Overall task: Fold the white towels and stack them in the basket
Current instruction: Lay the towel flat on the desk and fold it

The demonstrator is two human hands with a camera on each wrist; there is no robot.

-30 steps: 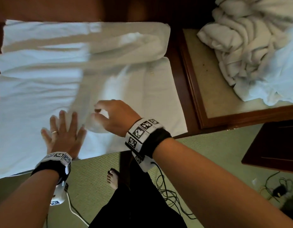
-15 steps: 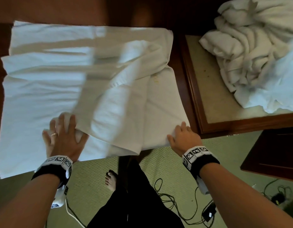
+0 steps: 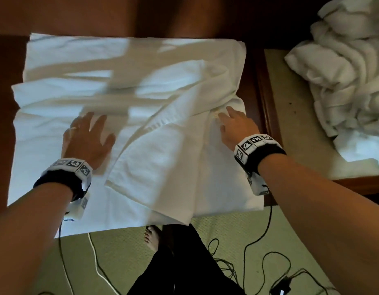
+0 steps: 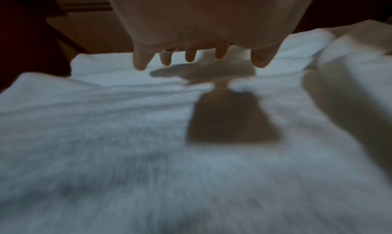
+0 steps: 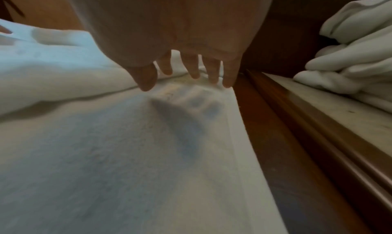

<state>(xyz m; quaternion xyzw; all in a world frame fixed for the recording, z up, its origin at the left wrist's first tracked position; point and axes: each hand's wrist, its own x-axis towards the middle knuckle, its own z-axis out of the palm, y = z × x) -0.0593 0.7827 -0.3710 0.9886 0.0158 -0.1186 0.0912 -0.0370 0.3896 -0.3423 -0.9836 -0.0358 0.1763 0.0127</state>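
A dark brown wooden table point(image 3: 5, 116) carried a large white towel point(image 3: 45, 167), spread flat with one part folded diagonally over itself and its near edge hanging past the table's edge. To the right, a second table with a pale inset top in a dark wooden frame point(image 3: 291, 133) held a crumpled heap of white towels point(image 3: 344, 77). Black and white cables point(image 3: 254, 248) lay on the green carpeted floor point(image 3: 120, 252).

The near part of the towel point(image 4: 148, 179) under my left wrist smears into blur. The heap of unfolded towels point(image 3: 350, 67) runs off the picture's right edge.
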